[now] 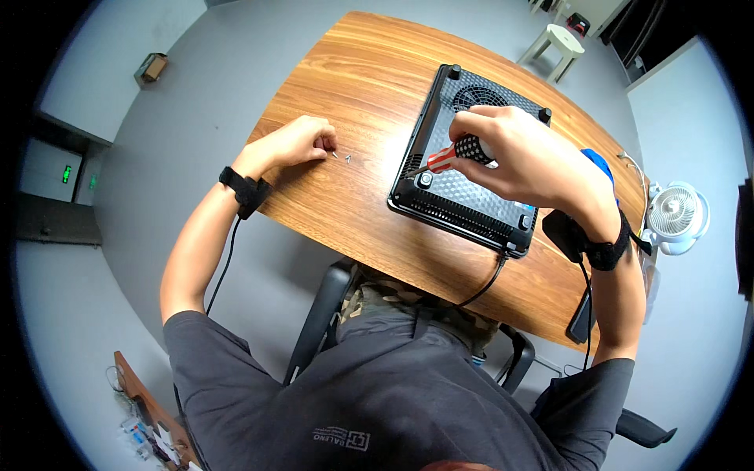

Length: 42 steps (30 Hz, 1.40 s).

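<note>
A black cooling pad [479,200] with rubber feet and a round fan grille lies fan-side up on the wooden table. My right hand [518,161] grips a screwdriver [441,161] with a red-and-white striped, dark star-patterned handle, its shaft angled down to the pad's lower-left corner beside a foot. My left hand [302,141] rests on the table left of the pad, fingers curled in, by small metal screws [347,158]; whatever its fingertips hold is hidden.
The wooden table [353,63] also bears a dark phone-like slab [581,314] and a blue item [597,163] partly behind my right hand. A cable runs from the pad's near edge. A white fan [674,212] stands at right, a stool [559,43] beyond. Chair armrests flank me.
</note>
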Tool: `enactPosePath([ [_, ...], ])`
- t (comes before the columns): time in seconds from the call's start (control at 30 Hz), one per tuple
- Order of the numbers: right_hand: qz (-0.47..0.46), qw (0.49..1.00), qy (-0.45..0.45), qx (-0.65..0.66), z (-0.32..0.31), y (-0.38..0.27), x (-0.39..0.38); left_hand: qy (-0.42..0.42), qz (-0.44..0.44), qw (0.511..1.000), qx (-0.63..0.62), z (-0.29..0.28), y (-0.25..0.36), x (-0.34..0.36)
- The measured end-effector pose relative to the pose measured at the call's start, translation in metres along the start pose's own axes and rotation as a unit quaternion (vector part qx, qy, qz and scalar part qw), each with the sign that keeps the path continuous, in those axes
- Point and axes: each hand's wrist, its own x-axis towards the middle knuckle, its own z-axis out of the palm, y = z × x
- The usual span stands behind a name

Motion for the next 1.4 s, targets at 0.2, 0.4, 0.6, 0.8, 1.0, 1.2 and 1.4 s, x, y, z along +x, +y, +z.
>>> enactPosePath([
  [0.2, 0.002, 1.0, 0.02, 0.007, 0.0, 0.0, -0.01, 0.003, 0.022, 0.999, 0.032, 0.008, 0.006, 0.004],
  [0.4, 0.014, 0.999, 0.035, 0.0, -0.001, 0.005, -0.027, -0.009, 0.016, 0.995, 0.096, 0.012, 0.006, 0.008],
  [0.6, 0.01, 0.998, 0.06, 0.013, -0.007, 0.01, -0.049, 0.0, -0.011, 0.994, 0.104, -0.004, 0.028, 0.015],
  [0.8, 0.048, 0.997, 0.057, 0.023, -0.011, 0.011, -0.067, 0.017, 0.013, 0.995, 0.1, 0.001, 0.028, 0.021],
  [1.0, 0.081, 0.995, 0.052, 0.026, -0.016, 0.011, -0.084, -0.006, 0.006, 0.992, 0.124, 0.0, 0.033, 0.028],
  [1.2, 0.056, 0.991, 0.123, -0.006, -0.021, 0.018, -0.105, 0.041, -0.075, 0.989, -0.118, 0.001, 0.096, 0.038],
  [1.4, 0.087, 0.981, 0.17, -0.02, -0.026, 0.02, -0.138, 0.018, 0.008, 0.95, -0.312, 0.03, 0.137, 0.069],
])
